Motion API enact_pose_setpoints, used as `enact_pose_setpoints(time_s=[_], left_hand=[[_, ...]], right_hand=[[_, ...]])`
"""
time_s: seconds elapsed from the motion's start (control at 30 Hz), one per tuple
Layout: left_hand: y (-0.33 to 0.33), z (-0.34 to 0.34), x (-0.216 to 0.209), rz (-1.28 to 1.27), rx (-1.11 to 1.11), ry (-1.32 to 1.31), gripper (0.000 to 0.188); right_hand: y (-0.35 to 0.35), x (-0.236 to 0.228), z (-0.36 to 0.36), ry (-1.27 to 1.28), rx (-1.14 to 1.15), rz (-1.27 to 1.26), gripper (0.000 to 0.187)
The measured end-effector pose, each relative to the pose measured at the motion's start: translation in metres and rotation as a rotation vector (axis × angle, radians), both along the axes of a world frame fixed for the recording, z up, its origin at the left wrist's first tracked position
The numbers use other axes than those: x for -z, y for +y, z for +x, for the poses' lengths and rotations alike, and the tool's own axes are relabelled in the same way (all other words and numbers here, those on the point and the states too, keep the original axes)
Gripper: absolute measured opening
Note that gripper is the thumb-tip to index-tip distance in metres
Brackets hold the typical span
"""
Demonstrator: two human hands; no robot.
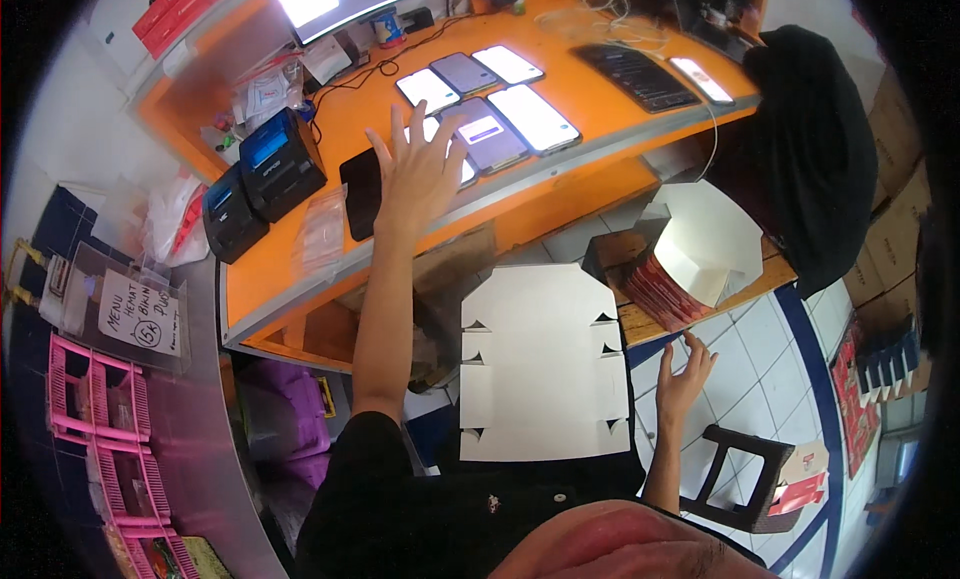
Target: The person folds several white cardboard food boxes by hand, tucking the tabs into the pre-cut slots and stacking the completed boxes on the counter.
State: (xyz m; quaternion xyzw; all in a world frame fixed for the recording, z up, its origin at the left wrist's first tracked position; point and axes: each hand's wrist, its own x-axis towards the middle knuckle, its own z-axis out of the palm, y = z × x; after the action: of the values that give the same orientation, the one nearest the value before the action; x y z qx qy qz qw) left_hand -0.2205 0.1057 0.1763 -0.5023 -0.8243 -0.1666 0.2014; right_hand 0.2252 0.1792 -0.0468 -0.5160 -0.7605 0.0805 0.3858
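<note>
My left hand (422, 174) is stretched over the orange desk with its fingers spread. Beneath and beside it lie several phones with lit screens, including a white-screened phone (534, 117) and a purple-screened phone (484, 137); the hand partly covers one of them. A dark phone (362, 194) lies just left of my wrist. Whether a fingertip touches a screen I cannot tell. Across my lap rests a flat white cardboard box blank (545, 369) with slotted sides. My right hand (686, 377) hangs to its right, open, just below a stack of nested paper boxes (700, 249).
Two black printers (275, 164) stand at the desk's left end. A black keyboard (633, 77) and a charging phone (701, 80) lie at the right. The stacked boxes sit on a wooden bench (745, 294). Black cloth (815, 149) hangs beyond; a brown stool (745, 479) stands at lower right.
</note>
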Motion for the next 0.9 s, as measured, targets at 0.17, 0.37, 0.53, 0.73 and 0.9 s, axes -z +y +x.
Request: enact_pose_setpoints(time_s=[0.17, 0.37, 0.53, 0.73, 0.9], left_hand=[[-0.004, -0.023, -0.017, 0.076, -0.055, 0.051, 0.050], [0.073, -0.103, -0.061, 0.274, -0.162, 0.440, 0.063], [0.105, -0.160, -0.133, 0.223, -0.455, 0.806, 0.071], [0.109, -0.162, -0.122, 0.213, -0.331, 0.755, 0.065], [0.093, -0.154, -0.139, 0.409, -0.184, 0.701, 0.058]], right_hand=[[-0.025, 0.004, -0.008, 0.111, -0.012, -0.151, 0.028], [-0.039, 0.040, -0.008, 0.311, -0.033, -0.247, 0.023], [-0.038, 0.068, -0.007, 0.352, 0.005, -0.375, 0.021], [-0.034, 0.069, -0.003, 0.369, 0.047, -0.395, 0.020], [-0.033, 0.077, -0.001, 0.366, 0.039, -0.414, 0.020]])
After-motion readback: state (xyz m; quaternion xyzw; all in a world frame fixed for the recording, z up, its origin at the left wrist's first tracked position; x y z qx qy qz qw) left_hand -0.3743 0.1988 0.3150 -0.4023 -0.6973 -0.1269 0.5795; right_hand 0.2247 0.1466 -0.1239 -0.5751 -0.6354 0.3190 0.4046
